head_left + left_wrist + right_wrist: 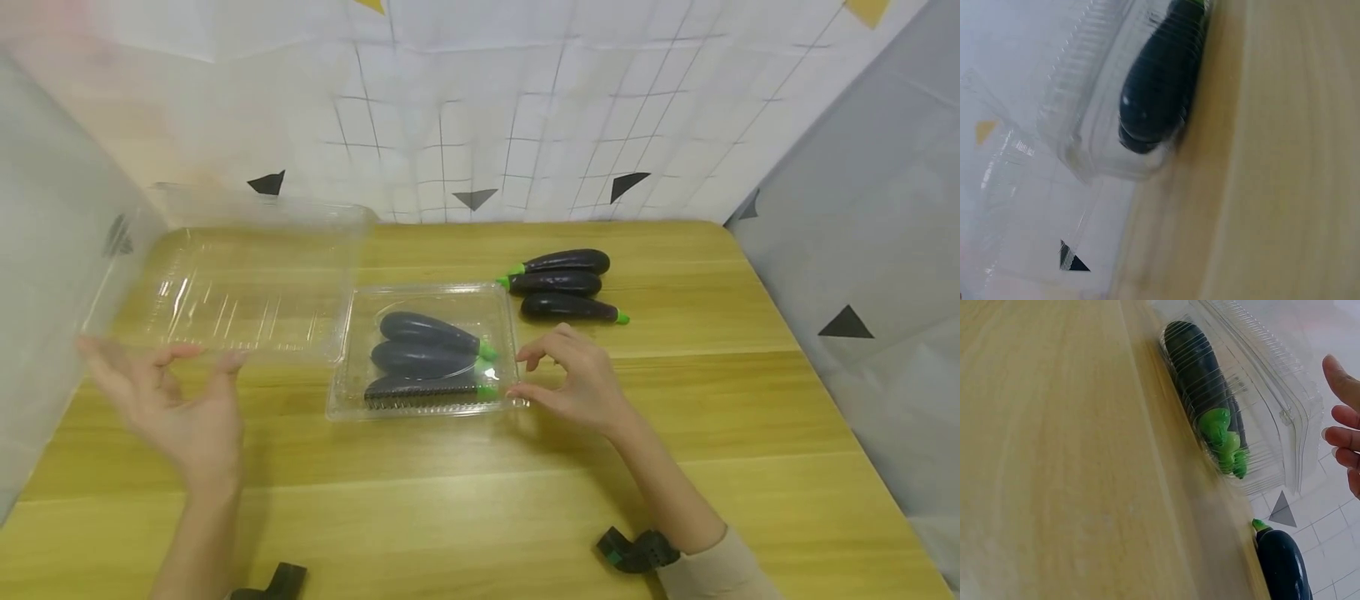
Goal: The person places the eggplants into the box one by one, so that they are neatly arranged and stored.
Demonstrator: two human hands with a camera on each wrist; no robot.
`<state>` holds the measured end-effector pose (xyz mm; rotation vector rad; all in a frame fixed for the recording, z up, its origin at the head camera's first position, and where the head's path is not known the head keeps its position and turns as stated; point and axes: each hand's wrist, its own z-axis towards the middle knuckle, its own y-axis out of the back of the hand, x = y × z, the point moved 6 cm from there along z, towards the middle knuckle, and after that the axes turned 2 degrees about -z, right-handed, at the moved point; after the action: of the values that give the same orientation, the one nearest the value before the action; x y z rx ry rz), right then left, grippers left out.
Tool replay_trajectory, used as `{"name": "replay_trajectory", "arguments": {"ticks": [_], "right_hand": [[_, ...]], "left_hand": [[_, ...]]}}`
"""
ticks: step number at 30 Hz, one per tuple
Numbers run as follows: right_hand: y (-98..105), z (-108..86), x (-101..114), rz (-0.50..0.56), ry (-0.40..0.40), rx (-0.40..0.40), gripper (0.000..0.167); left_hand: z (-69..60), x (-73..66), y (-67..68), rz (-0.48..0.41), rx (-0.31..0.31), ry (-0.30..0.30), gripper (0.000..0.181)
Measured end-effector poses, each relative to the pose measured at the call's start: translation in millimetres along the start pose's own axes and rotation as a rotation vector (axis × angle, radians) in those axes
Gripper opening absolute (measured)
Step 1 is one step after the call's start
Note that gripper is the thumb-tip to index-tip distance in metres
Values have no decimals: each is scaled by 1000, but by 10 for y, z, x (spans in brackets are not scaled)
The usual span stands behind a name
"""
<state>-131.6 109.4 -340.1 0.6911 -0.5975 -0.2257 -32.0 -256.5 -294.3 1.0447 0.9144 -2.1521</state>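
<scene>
A clear plastic box [427, 412] with three dark eggplants [423, 358] inside lies mid-table. To its left is a larger-looking clear panel [251, 283], blurred; whether it joins the box I cannot tell. My left hand [187, 417] is by that panel's lower edge, palm up with fingers apart; contact is unclear. The right hand [577, 379] has its thumb and bent fingers spread at the box's right edge. In the right wrist view, its fingers [1344, 437] stand apart from the box [1260, 412]. The left wrist view shows the ribbed box [1079, 100] and an eggplant [1163, 81], no fingers.
Three more eggplants [562, 283] lie behind and right of the box, one also visible in the right wrist view [1282, 565]. White sheets [480, 100] with black triangles stand behind the wooden table [450, 517] and along both sides.
</scene>
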Motion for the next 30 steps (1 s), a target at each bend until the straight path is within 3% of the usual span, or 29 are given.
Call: {"name": "replay_trajectory", "arguments": {"ticks": [2, 6, 9, 12, 19, 30], "right_hand": [[5, 6, 3, -4, 0, -3, 42], [12, 9, 4, 1, -1, -9, 44], [18, 10, 9, 11, 9, -19, 44], [17, 13, 14, 22, 13, -20, 42], [21, 8, 5, 23, 10, -26, 39], [41, 20, -8, 88, -55, -28, 47]], "left_hand": [[-15, -88, -59, 15, 10, -26, 25], [-81, -217, -183, -43, 36, -28, 27], [-185, -288, -302, -14, 98, -59, 26], [-326, -328, -417, 81, 180, -128, 26], [-670, -281, -580, 162, 292, -107, 20], [-967, -227, -630, 157, 435, -101, 41]]}}
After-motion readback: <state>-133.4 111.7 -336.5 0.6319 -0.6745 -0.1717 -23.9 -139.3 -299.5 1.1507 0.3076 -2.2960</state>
